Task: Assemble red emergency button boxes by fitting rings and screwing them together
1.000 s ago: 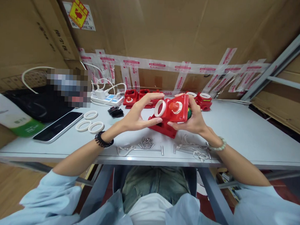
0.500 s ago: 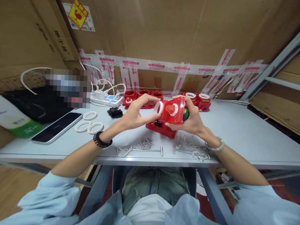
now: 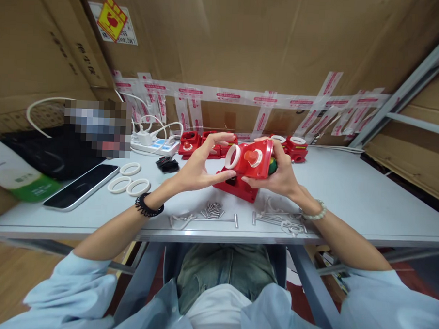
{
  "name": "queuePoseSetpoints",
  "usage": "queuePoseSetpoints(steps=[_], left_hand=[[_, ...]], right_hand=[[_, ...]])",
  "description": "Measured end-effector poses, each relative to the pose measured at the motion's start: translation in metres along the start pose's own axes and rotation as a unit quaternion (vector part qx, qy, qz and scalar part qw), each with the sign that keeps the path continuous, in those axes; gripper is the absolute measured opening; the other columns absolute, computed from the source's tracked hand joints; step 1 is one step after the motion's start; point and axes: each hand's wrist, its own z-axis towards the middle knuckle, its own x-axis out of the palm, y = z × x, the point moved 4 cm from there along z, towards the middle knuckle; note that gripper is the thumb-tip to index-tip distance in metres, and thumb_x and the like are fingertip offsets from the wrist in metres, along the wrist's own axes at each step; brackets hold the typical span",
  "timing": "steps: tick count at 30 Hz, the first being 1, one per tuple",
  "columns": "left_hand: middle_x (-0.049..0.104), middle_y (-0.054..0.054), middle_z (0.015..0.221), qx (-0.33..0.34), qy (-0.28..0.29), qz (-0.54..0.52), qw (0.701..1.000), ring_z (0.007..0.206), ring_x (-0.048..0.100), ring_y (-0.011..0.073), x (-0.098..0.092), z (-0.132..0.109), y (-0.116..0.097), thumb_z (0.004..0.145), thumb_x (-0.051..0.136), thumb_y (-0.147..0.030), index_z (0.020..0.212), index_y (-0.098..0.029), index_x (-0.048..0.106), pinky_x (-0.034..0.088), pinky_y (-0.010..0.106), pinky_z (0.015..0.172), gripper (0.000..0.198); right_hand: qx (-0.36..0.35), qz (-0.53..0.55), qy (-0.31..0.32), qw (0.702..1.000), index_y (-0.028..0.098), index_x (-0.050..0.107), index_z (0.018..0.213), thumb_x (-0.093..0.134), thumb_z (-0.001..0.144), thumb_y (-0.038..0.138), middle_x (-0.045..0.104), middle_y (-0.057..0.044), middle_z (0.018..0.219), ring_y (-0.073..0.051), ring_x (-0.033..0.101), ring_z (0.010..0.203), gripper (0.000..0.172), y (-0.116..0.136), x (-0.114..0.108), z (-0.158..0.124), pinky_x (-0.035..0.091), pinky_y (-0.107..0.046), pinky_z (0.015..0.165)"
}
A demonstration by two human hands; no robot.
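My right hand grips a red plastic housing above the table, tilted so that a white ring at one end points left. An orange-red button with a white collar faces me, and something green shows beside the right fingers. At the ring's left, my left hand is open, thumb below and fingers above it; whether the thumb touches the rim I cannot tell. Below the held housing lies another red part, partly covered.
Three loose white rings lie left, by a phone and black pieces. Screws and T-handled tools line the front. More red housings stand at the back near a power strip.
My left fingers have spread apart from the white ring, which now shows more fully. My right hand keeps its hold on the housing, which has shifted slightly.
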Motion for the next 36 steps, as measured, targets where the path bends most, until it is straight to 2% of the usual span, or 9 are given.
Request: queuePoseSetpoints(steps=[5,9,13,16,19,22,27,33,36], left_hand=[[0.066,0.01,0.116,-0.04,0.026,0.017,0.999,0.108,0.063,0.0224,-0.001,0.001,0.002,0.086,0.068,-0.037,0.117,-0.02,0.058,0.051,0.039,0.097,0.036],[0.058,0.011,0.135,0.003,0.033,0.021,0.999,0.121,0.057,0.0251,-0.001,0.001,-0.002,0.081,0.073,-0.034,0.131,-0.023,0.052,0.048,0.042,0.104,0.055],[0.065,0.011,0.12,-0.044,0.009,0.032,0.999,0.106,0.063,0.0225,-0.001,0.0,0.004,0.083,0.072,-0.039,0.122,-0.02,0.057,0.052,0.04,0.095,0.046],[0.067,0.01,0.12,0.017,0.028,0.051,0.998,0.112,0.062,0.0248,-0.002,0.001,-0.002,0.084,0.071,-0.033,0.12,-0.021,0.06,0.05,0.043,0.098,0.04],[0.06,0.011,0.134,0.077,0.047,0.05,0.995,0.125,0.055,0.0275,-0.002,0.002,-0.008,0.082,0.073,-0.032,0.131,-0.025,0.055,0.045,0.047,0.106,0.052],[0.06,0.012,0.131,0.032,0.018,0.034,0.999,0.118,0.059,0.0254,-0.003,0.002,-0.003,0.081,0.074,-0.042,0.134,-0.023,0.051,0.049,0.044,0.102,0.061],[0.071,0.008,0.108,0.007,-0.008,0.049,0.999,0.102,0.065,0.0207,-0.004,0.001,0.003,0.088,0.066,-0.034,0.109,-0.02,0.064,0.053,0.039,0.093,0.025],[0.07,0.01,0.112,-0.054,0.003,0.012,0.998,0.102,0.066,0.0213,-0.003,0.001,0.005,0.088,0.066,-0.041,0.12,-0.019,0.059,0.054,0.039,0.092,0.039],[0.07,0.01,0.112,-0.022,0.021,0.035,0.999,0.1,0.066,0.022,-0.001,0.001,0.002,0.084,0.071,-0.039,0.114,-0.018,0.062,0.054,0.04,0.091,0.038]], right_hand=[[-0.023,-0.003,0.02,1.0,0.025,0.048,0.123,0.086,0.056,0.038,0.068,-0.005,0.11,-0.02,0.07,0.085,0.078,-0.001,0.002,-0.002,0.059,-0.035,0.077],[-0.021,-0.006,0.006,1.0,0.024,0.047,0.123,0.086,0.057,0.04,0.069,-0.005,0.107,-0.019,0.069,0.082,0.079,-0.002,0.001,-0.002,0.059,-0.034,0.074],[-0.016,-0.014,0.01,1.0,0.024,0.048,0.123,0.086,0.055,0.041,0.069,-0.005,0.109,-0.019,0.07,0.083,0.079,-0.003,0.001,-0.002,0.059,-0.034,0.074],[-0.013,-0.015,0.009,1.0,0.025,0.049,0.121,0.087,0.055,0.042,0.069,-0.005,0.107,-0.021,0.07,0.084,0.078,-0.002,0.001,-0.002,0.06,-0.037,0.075],[-0.008,-0.009,-0.006,1.0,0.025,0.05,0.119,0.087,0.054,0.042,0.07,-0.002,0.095,-0.02,0.069,0.075,0.077,-0.002,-0.001,-0.001,0.06,-0.036,0.067],[-0.013,0.005,-0.008,1.0,0.025,0.049,0.119,0.087,0.055,0.04,0.07,-0.001,0.093,-0.019,0.068,0.074,0.076,0.001,-0.002,0.0,0.059,-0.034,0.065],[-0.019,-0.004,0.005,1.0,0.025,0.048,0.12,0.086,0.056,0.041,0.069,-0.001,0.093,-0.018,0.068,0.072,0.076,0.004,0.0,-0.001,0.058,-0.033,0.066],[-0.046,0.001,0.002,0.999,0.024,0.048,0.121,0.087,0.056,0.038,0.07,-0.004,0.102,-0.019,0.07,0.078,0.078,0.003,0.001,-0.001,0.06,-0.034,0.069],[-0.035,-0.016,0.005,0.999,0.025,0.048,0.122,0.086,0.056,0.041,0.069,-0.005,0.107,-0.02,0.07,0.081,0.079,-0.001,0.001,-0.002,0.06,-0.035,0.071]])
